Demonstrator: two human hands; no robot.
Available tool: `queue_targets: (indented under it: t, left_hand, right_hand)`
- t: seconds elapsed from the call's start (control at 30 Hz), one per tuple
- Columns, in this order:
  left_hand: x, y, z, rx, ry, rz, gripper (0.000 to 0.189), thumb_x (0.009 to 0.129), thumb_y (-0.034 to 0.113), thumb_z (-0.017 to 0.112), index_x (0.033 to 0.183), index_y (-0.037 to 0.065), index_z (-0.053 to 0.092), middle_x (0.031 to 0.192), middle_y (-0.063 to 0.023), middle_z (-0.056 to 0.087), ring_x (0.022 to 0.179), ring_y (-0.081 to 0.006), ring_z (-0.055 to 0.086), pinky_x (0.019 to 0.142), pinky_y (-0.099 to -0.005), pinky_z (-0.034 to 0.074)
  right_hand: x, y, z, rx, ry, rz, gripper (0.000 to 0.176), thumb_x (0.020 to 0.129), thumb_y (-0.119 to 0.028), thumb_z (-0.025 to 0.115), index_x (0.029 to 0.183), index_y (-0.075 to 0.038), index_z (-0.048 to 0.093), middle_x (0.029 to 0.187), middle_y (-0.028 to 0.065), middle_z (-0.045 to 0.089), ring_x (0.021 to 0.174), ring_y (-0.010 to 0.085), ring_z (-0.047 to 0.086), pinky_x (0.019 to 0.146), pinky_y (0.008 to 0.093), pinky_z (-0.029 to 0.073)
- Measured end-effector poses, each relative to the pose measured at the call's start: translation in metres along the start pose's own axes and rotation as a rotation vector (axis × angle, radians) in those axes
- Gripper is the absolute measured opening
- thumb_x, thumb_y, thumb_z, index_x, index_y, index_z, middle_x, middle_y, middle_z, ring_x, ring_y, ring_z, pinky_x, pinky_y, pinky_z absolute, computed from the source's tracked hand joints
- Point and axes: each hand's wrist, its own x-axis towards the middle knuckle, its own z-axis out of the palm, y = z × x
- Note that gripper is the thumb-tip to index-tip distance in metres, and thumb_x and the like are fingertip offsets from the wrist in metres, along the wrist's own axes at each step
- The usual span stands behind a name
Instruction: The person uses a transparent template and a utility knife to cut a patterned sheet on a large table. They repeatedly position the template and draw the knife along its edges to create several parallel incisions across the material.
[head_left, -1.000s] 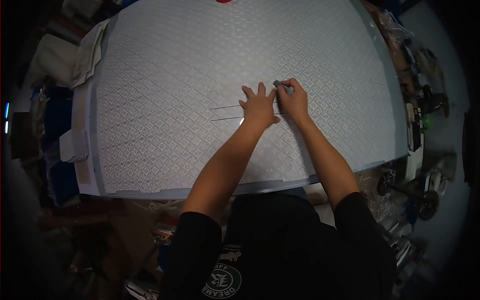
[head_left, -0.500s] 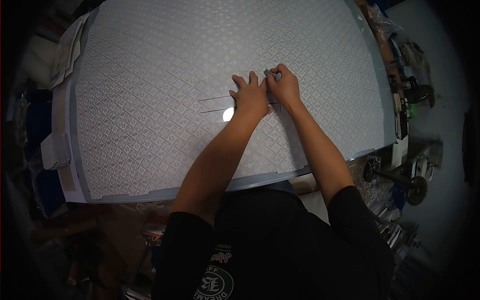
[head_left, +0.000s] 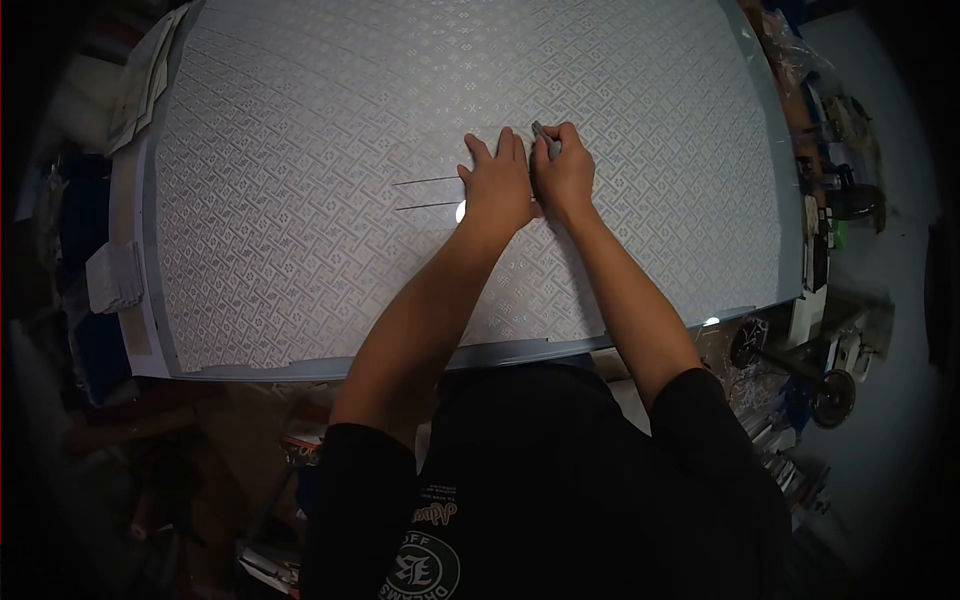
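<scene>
Centre of the frame, just above middle: left hand lies spread flat, pinning a thin straight strip onto the patterned sheet. Right hand sits right beside it, fingers wrapped round a small grey tool (pen or blade, can't tell), tip at the strip's end. Looks like a line-along-the-edge step to me. The next stroke calls for firm pressure so the strip can't skid.

ruler: right end under left hand | tool: lower part inside right hand, kind unclear | sheet: far edge cropped
</scene>
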Motion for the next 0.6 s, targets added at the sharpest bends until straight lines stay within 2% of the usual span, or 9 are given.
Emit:
queue_targets:
  t: [0.1, 0.13, 0.17, 0.2, 0.23, 0.27, 0.33, 0.43, 0.6]
  left_hand:
    - [0.0, -0.003, 0.008, -0.055, 0.03, -0.029, 0.116, 0.071, 0.053, 0.091, 0.157, 0.001, 0.035, 0.165, -0.0243, 0.025, 0.147, -0.0603, 0.024, 0.102, -0.0695, 0.049]
    - [0.001, -0.003, 0.01, -0.088, 0.054, -0.048, 0.117, 0.07, 0.053, 0.091, 0.156, -0.004, 0.034, 0.165, -0.03, 0.022, 0.147, -0.0608, 0.025, 0.101, -0.0714, 0.049]
    - [0.001, -0.002, 0.011, -0.086, 0.053, -0.064, 0.117, 0.07, 0.053, 0.091, 0.156, -0.004, 0.034, 0.165, -0.03, 0.022, 0.147, -0.0608, 0.025, 0.101, -0.0714, 0.049]
    - [0.001, 0.0, 0.012, -0.061, 0.053, -0.091, 0.117, 0.069, 0.053, 0.092, 0.157, 0.001, 0.035, 0.163, -0.0328, 0.022, 0.147, -0.061, 0.023, 0.105, -0.0716, 0.044]
    - [0.001, 0.002, 0.012, -0.036, 0.053, -0.119, 0.117, 0.068, 0.054, 0.093, 0.158, 0.005, 0.036, 0.16, -0.0355, 0.022, 0.148, -0.0612, 0.021, 0.109, -0.0718, 0.039]
    - [-0.004, 0.007, 0.002, -0.031, 0.048, -0.137, 0.117, 0.068, 0.054, 0.093, 0.158, 0.005, 0.036, 0.16, -0.0355, 0.022, 0.148, -0.0612, 0.021, 0.109, -0.0718, 0.039]
    - [-0.014, 0.017, -0.015, -0.019, -0.02, -0.312, 0.117, 0.066, 0.054, 0.094, 0.16, 0.017, 0.036, 0.162, -0.04, 0.016, 0.147, -0.067, 0.015, 0.11, -0.0773, 0.031]
    - [-0.013, 0.015, -0.012, -0.113, -0.038, -0.329, 0.117, 0.065, 0.054, 0.095, 0.161, 0.025, 0.035, 0.161, -0.0442, 0.011, 0.145, -0.0722, 0.01, 0.106, -0.0811, 0.032]
    - [-0.013, 0.013, -0.01, -0.127, -0.033, -0.325, 0.12, 0.063, 0.053, 0.096, 0.162, 0.024, 0.034, 0.162, -0.0435, 0.012, 0.145, -0.0731, 0.01, 0.102, -0.0797, 0.039]
  right_hand:
    - [0.018, 0.016, -0.018, -0.017, -0.139, -0.029, 0.022, 0.094, -0.019, 0.074, 0.109, -0.005, 0.067, 0.099, 0.0178, 0.076, 0.089, 0.0385, 0.073, 0.077, 0.0433, 0.056]
    - [0.03, 0.021, -0.028, -0.006, -0.273, -0.073, 0.022, 0.094, -0.019, 0.075, 0.109, -0.005, 0.067, 0.1, 0.0156, 0.076, 0.091, 0.0351, 0.073, 0.079, 0.0413, 0.056]
    - [0.041, 0.026, -0.038, 0.004, -0.409, -0.116, 0.023, 0.094, -0.02, 0.076, 0.109, -0.006, 0.068, 0.101, 0.0134, 0.076, 0.092, 0.0317, 0.072, 0.081, 0.0393, 0.055]
    - [0.056, 0.03, -0.046, 0.029, -0.514, -0.161, 0.02, 0.094, -0.016, 0.076, 0.109, -0.006, 0.068, 0.101, 0.0094, 0.075, 0.093, 0.0249, 0.07, 0.085, 0.0364, 0.053]
    - [0.071, 0.033, -0.051, 0.04, -0.527, -0.167, 0.02, 0.094, -0.016, 0.076, 0.109, -0.006, 0.068, 0.101, 0.0094, 0.075, 0.093, 0.0249, 0.07, 0.085, 0.0364, 0.053]
    - [0.086, 0.034, -0.055, 0.059, -0.669, -0.26, 0.019, 0.094, -0.015, 0.076, 0.109, -0.006, 0.068, 0.1, 0.0083, 0.075, 0.093, 0.0232, 0.07, 0.085, 0.0361, 0.053]
    - [0.112, 0.034, -0.056, 0.046, -0.89, -0.386, 0.016, 0.095, -0.012, 0.075, 0.107, -0.005, 0.068, 0.099, 0.0061, 0.075, 0.09, 0.0199, 0.068, 0.084, 0.0354, 0.053]
    - [0.136, 0.031, -0.051, 0.057, -1.017, -0.51, 0.015, 0.095, -0.013, 0.075, 0.105, -0.005, 0.067, 0.097, 0.0063, 0.074, 0.088, 0.0196, 0.067, 0.082, 0.0353, 0.053]
    - [0.145, 0.018, -0.021, 0.073, -1.102, -0.583, 0.014, 0.096, -0.013, 0.074, 0.103, -0.005, 0.066, 0.096, 0.0081, 0.074, 0.086, 0.0217, 0.067, 0.079, 0.0368, 0.053]
